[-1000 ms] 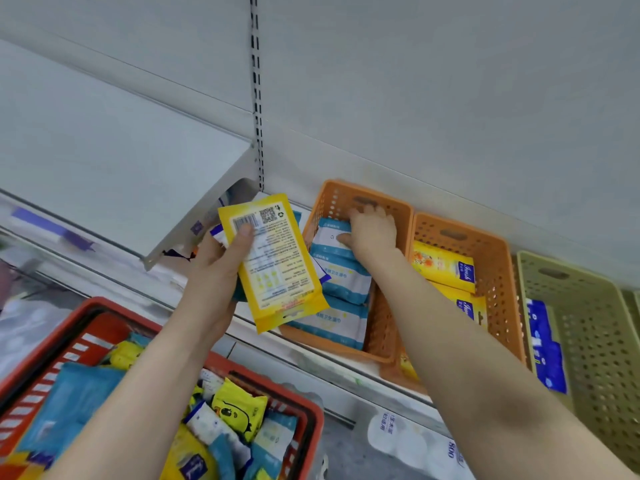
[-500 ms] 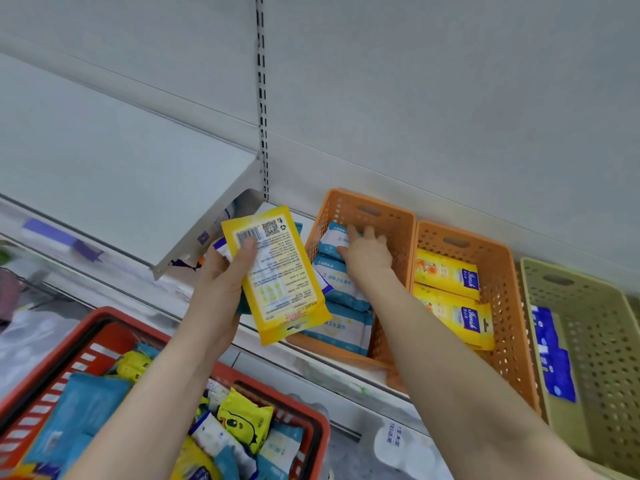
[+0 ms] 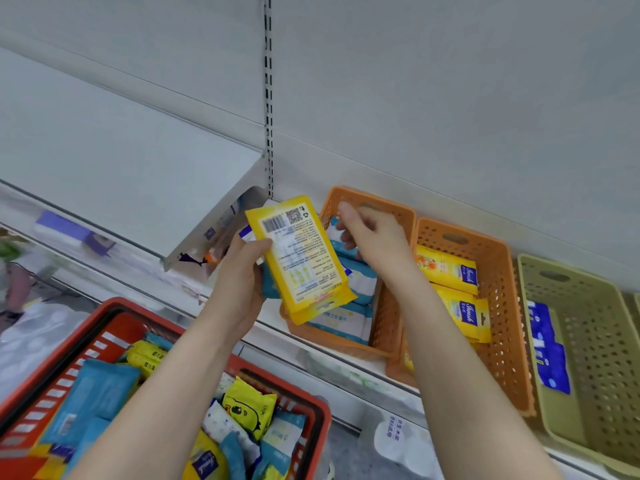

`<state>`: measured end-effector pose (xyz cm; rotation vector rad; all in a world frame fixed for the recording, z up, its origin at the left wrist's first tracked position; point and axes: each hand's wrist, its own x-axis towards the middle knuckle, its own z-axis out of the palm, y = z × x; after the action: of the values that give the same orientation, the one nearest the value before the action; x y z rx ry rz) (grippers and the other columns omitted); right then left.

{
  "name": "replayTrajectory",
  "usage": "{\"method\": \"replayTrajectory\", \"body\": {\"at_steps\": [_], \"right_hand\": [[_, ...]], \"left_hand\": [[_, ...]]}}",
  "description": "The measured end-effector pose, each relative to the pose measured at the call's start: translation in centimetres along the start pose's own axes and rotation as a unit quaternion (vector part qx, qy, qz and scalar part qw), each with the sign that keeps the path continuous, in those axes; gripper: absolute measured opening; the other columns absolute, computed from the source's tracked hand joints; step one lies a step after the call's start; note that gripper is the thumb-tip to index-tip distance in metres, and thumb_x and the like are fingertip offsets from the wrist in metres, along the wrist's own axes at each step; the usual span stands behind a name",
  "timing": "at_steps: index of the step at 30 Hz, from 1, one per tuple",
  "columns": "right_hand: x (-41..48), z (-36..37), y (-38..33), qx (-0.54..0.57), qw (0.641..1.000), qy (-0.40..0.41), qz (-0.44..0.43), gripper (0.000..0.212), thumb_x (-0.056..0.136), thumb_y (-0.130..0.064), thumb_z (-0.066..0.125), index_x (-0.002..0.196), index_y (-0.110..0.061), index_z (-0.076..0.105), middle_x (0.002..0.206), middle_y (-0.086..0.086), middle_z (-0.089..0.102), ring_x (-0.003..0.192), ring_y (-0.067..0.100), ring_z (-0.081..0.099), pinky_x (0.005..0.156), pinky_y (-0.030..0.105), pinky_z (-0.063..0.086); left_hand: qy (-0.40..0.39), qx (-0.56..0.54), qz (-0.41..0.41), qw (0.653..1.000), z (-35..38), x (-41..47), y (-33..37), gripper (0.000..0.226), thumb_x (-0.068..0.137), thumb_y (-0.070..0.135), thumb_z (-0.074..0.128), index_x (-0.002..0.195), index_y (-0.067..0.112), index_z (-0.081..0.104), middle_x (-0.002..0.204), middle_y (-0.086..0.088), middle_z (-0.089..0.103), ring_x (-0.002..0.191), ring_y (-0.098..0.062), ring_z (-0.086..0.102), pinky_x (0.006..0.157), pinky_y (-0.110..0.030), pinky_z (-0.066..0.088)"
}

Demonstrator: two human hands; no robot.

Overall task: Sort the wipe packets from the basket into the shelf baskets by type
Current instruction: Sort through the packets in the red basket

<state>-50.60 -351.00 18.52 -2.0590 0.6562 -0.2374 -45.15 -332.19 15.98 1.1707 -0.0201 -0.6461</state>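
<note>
Left hand (image 3: 239, 289) clamps yellow packet (image 3: 301, 258) barcode-side up, fingers wrapped behind it with blue packets tucked underneath — looks like small stack held ready for dealing out. Right hand (image 3: 372, 233) hovers over left orange basket (image 3: 388, 306), fingers loosely curled, holding nothing. Blue-white packets (image 3: 360, 282) lie in that basket. Matching yellow packets (image 3: 450, 275) sit in middle orange basket (image 3: 498, 306), likely destination. Beige basket (image 3: 588, 323) holds dark blue packets (image 3: 550, 355). Red basket (image 3: 318, 417) below, mixed packets unsorted. Right forearm crosses path to middle basket.
</note>
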Motion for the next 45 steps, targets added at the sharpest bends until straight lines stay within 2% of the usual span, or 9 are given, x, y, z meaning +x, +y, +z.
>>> {"method": "replayTrajectory", "body": {"at_steps": [7, 13, 20, 23, 26, 31, 38, 42, 45], "right_hand": [[-5.9, -1.3, 0.5, 0.153, 0.981, -0.085, 0.079, 0.030, 0.078, -0.027, 0.081, 0.102, -0.012, 0.069, 0.097, -0.001, 0.075, 0.087, 0.012, 0.072, 0.077, 0.030, 0.058], [-10.6, -5.0, 1.3, 0.291, 0.948, 0.116, 0.057, 0.044, 0.082, -0.016, 0.077, 0.123, -0.017, 0.060, 0.107, 0.002, 0.074, 0.092, 0.016, 0.072, 0.068, 0.030, 0.057], [-15.7, -6.6, 3.1, -0.142, 0.907, 0.342, -0.201, 0.028, 0.080, -0.024, 0.078, 0.107, -0.023, 0.073, 0.097, -0.013, 0.071, 0.084, 0.019, 0.052, 0.076, 0.028, 0.044], [-16.4, -6.1, 5.4, -0.223, 0.879, 0.307, -0.288, 0.030, 0.073, -0.009, 0.076, 0.102, -0.019, 0.075, 0.100, -0.011, 0.073, 0.101, 0.027, 0.054, 0.085, 0.043, 0.047], [-16.3, -7.4, 7.3, -0.213, 0.906, 0.209, -0.299, 0.038, 0.073, -0.004, 0.071, 0.105, -0.024, 0.074, 0.117, -0.008, 0.070, 0.122, 0.035, 0.051, 0.099, 0.054, 0.041], [-15.9, -12.7, 8.1, -0.067, 0.978, 0.098, -0.171, 0.053, 0.078, -0.004, 0.046, 0.122, -0.025, 0.068, 0.136, -0.007, 0.058, 0.134, 0.015, 0.043, 0.114, 0.033, 0.031], [-13.2, -17.0, 10.1, 0.072, 0.996, 0.052, 0.001, 0.058, 0.077, -0.034, 0.079, 0.131, -0.031, 0.057, 0.119, -0.003, 0.067, 0.104, 0.011, 0.065, 0.088, 0.033, 0.054], [-13.1, -17.9, 10.4, 0.230, 0.966, 0.099, 0.060, 0.035, 0.086, -0.011, 0.073, 0.117, -0.023, 0.063, 0.099, 0.004, 0.070, 0.084, 0.017, 0.068, 0.074, 0.035, 0.059], [-13.3, -18.4, 11.7, 0.124, 0.977, 0.150, 0.085, 0.029, 0.087, -0.016, 0.071, 0.113, -0.025, 0.062, 0.102, 0.002, 0.070, 0.092, 0.022, 0.069, 0.080, 0.044, 0.059]], "left_hand": [[0.009, 0.077, 0.053, 0.996, 2.1, -1.6, -1.4, 0.041, 0.081, 0.022, 0.071, 0.118, 0.016, 0.055, 0.113, -0.007, 0.070, 0.108, -0.028, 0.067, 0.089, -0.043, 0.056], [0.052, 0.088, 0.038, 0.994, 2.7, -3.0, -1.9, 0.022, 0.099, 0.014, 0.057, 0.121, 0.013, 0.051, 0.115, -0.007, 0.066, 0.111, -0.029, 0.064, 0.093, -0.050, 0.053], [-0.069, 0.051, -0.014, 0.996, 6.7, -6.9, -3.4, 0.022, 0.101, 0.032, 0.050, 0.112, 0.015, 0.060, 0.107, -0.006, 0.073, 0.092, -0.021, 0.071, 0.070, -0.035, 0.059], [-0.127, 0.023, -0.037, 0.991, 9.0, -8.2, -4.1, 0.050, 0.088, 0.047, 0.064, 0.123, 0.012, 0.063, 0.114, -0.011, 0.073, 0.103, -0.029, 0.071, 0.082, -0.044, 0.059], [-0.097, 0.028, -0.019, 0.995, 10.3, -8.1, -5.7, 0.049, 0.081, 0.013, 0.076, 0.126, 0.005, 0.060, 0.117, -0.018, 0.070, 0.108, -0.038, 0.067, 0.090, -0.050, 0.055], [-0.051, 0.052, -0.009, 0.997, 12.6, -7.3, -7.6, 0.051, 0.080, -0.005, 0.072, 0.128, 0.003, 0.057, 0.115, -0.017, 0.071, 0.103, -0.036, 0.069, 0.077, -0.044, 0.060], [-0.105, 0.129, 0.024, 0.986, 14.8, -6.4, -7.9, 0.075, 0.068, 0.010, 0.083, 0.135, 0.011, 0.048, 0.121, -0.014, 0.067, 0.108, -0.030, 0.067, 0.085, -0.050, 0.058], [-0.006, 0.092, 0.056, 0.994, 15.2, -5.4, -7.6, 0.037, 0.096, 0.016, 0.062, 0.131, 0.007, 0.053, 0.124, -0.014, 0.067, 0.113, -0.031, 0.065, 0.096, -0.051, 0.053], [0.076, 0.065, 0.083, 0.992, 14.4, -4.8, -6.7, 0.016, 0.099, 0.014, 0.056, 0.115, 0.015, 0.054, 0.120, -0.009, 0.066, 0.110, -0.027, 0.065, 0.093, -0.045, 0.055]]}}
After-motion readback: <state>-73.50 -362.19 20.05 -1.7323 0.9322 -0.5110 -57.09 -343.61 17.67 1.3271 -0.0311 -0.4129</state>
